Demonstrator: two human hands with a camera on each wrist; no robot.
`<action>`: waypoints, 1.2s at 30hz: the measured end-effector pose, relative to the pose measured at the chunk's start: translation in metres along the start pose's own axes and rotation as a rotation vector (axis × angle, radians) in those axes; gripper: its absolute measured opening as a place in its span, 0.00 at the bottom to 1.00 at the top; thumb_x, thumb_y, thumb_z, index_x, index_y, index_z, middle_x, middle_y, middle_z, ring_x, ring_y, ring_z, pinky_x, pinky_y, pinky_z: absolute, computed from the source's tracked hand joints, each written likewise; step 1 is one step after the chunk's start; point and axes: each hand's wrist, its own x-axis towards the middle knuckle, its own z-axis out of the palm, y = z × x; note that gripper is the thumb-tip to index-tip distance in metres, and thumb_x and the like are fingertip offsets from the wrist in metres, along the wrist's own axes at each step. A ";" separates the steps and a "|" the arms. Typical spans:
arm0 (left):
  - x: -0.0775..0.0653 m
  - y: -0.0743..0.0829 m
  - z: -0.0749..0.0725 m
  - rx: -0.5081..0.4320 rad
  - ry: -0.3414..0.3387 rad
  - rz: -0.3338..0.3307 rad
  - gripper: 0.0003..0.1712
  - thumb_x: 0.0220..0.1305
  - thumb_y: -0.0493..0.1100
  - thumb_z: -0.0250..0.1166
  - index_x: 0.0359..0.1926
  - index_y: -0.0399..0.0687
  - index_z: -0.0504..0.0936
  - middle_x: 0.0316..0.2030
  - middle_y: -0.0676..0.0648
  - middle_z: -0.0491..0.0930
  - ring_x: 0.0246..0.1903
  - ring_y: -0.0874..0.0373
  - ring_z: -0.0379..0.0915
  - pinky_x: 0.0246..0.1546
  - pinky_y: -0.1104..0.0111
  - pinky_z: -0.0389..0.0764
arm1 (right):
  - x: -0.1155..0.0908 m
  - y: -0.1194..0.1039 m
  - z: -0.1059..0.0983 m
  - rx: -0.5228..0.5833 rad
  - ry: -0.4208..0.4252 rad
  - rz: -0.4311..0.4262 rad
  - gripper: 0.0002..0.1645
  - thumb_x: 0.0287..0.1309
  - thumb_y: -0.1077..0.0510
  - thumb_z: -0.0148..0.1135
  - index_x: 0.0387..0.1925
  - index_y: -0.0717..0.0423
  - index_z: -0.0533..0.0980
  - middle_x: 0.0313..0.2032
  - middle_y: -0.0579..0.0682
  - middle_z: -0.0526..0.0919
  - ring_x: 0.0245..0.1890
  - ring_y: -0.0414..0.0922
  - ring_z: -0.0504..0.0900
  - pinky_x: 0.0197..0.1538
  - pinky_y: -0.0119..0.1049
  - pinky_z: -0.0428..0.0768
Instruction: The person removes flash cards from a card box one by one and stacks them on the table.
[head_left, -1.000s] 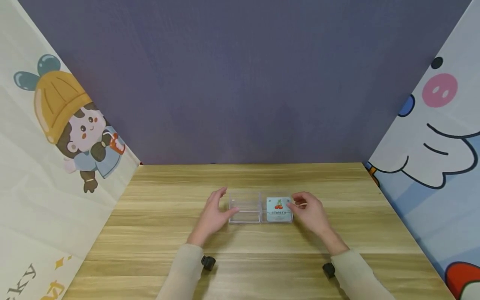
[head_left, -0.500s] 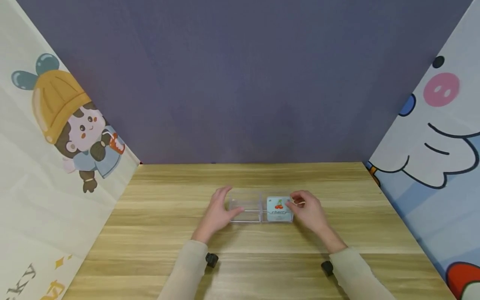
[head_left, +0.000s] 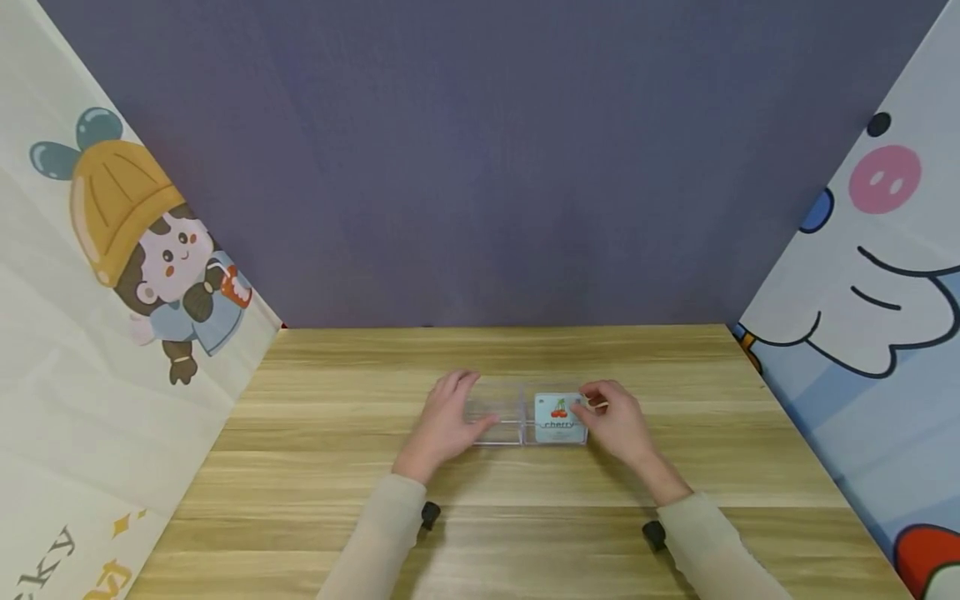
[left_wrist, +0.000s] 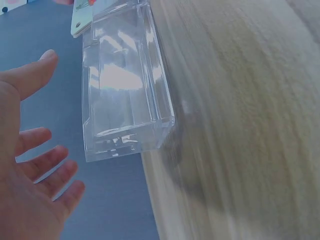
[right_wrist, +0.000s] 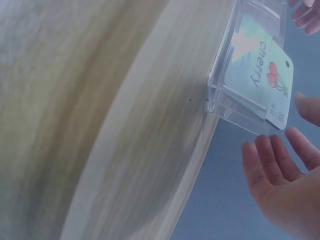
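Note:
A clear plastic holder (head_left: 522,429) with two compartments stands on the wooden table. Its right compartment holds an upright light-blue card (head_left: 558,423) with a picture of cherries and the word "cherry". Nothing shows inside the left compartment (left_wrist: 120,75). My left hand (head_left: 447,423) is at the holder's left end, fingers spread and thumb across its front; in the left wrist view, a gap separates the hand from the plastic. At the right end is my right hand (head_left: 618,425). In the right wrist view its thumb (right_wrist: 309,107) and fingers are apart, close to the card's corner.
A grey-purple panel (head_left: 480,167) rises behind the table (head_left: 315,467). Cartoon-printed sheets flank it, one on the left (head_left: 75,333) and one on the right (head_left: 885,333). Small black devices (head_left: 654,536) sit at the wrists.
My left hand has moved a little to the right, farther over the holder's left compartment. The right hand, the card and the holder have hardly moved.

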 end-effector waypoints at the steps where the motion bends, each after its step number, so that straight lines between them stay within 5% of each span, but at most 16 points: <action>1: 0.001 0.000 0.000 0.024 -0.006 0.012 0.47 0.62 0.61 0.71 0.73 0.42 0.66 0.70 0.40 0.66 0.71 0.43 0.59 0.74 0.49 0.59 | 0.000 0.000 0.000 -0.006 -0.001 0.002 0.18 0.60 0.60 0.72 0.49 0.66 0.81 0.45 0.56 0.82 0.44 0.52 0.81 0.46 0.47 0.84; 15: 0.011 0.010 0.007 0.211 -0.079 0.117 0.52 0.57 0.66 0.72 0.74 0.42 0.65 0.69 0.41 0.67 0.70 0.43 0.60 0.74 0.48 0.57 | 0.001 0.002 0.005 -0.062 -0.004 -0.032 0.18 0.58 0.62 0.73 0.48 0.64 0.81 0.43 0.56 0.81 0.44 0.52 0.80 0.48 0.49 0.84; 36: 0.016 0.016 0.026 0.299 -0.123 0.129 0.59 0.50 0.69 0.75 0.74 0.41 0.64 0.69 0.41 0.67 0.70 0.44 0.61 0.74 0.50 0.57 | -0.001 -0.001 0.010 -0.144 0.004 -0.053 0.20 0.56 0.60 0.75 0.49 0.65 0.81 0.44 0.55 0.79 0.46 0.52 0.79 0.49 0.50 0.83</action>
